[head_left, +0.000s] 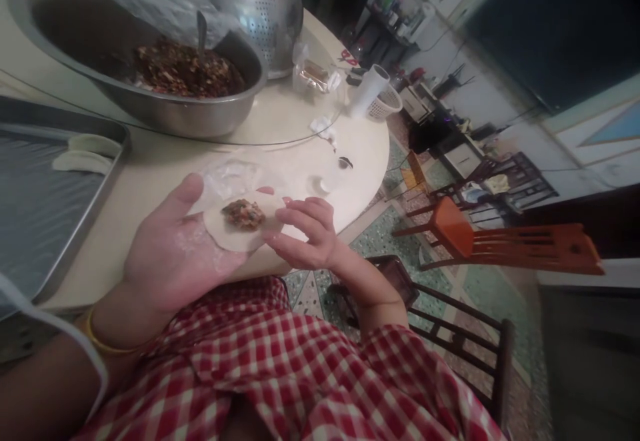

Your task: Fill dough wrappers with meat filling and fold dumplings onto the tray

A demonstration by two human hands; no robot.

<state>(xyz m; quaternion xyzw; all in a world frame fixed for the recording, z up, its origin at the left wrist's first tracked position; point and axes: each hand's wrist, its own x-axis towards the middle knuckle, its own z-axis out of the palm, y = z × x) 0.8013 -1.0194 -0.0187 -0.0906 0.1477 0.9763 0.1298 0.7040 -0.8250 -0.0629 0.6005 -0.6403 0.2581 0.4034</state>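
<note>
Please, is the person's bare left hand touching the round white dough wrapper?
Touching. The head view shows the round white dough wrapper lying across the upturned bare left hand, below its filling.

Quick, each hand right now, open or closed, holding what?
Left hand: open, palm up, bearing a wrapper topped with filling.
Right hand: fingers closed on that wrapper's edge.

Speckled green floor (373, 234), orange chair (453, 226), dark slatted chair (395, 281), pale wall (480, 88)
</note>
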